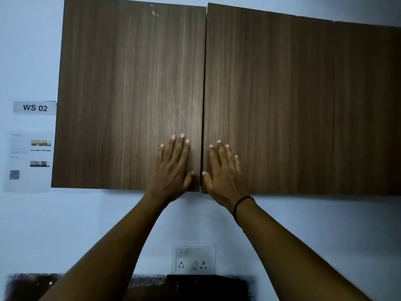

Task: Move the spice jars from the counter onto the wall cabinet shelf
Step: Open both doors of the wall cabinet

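Counter (28, 285) showed only as a dark strip along the bottom edge; no spice jars visible on it or anywhere else, so their place couldn't be told. Socket plate (195, 258) on the wall just above it. Both arms reached up. Left hand (173, 168) lay flat on the left cabinet door (130, 94), near its lower inner corner, fingers (181, 146) spread and holding nothing. Right hand (223, 170) flat on the right cabinet door (293, 105), same corner mirrored, fingers apart, empty. Doors met at the centre seam, looked shut. Shelf hidden behind them. Step: either opening or closing; can't tell. If opening, next needs fingertips hooked under the bottom edges.
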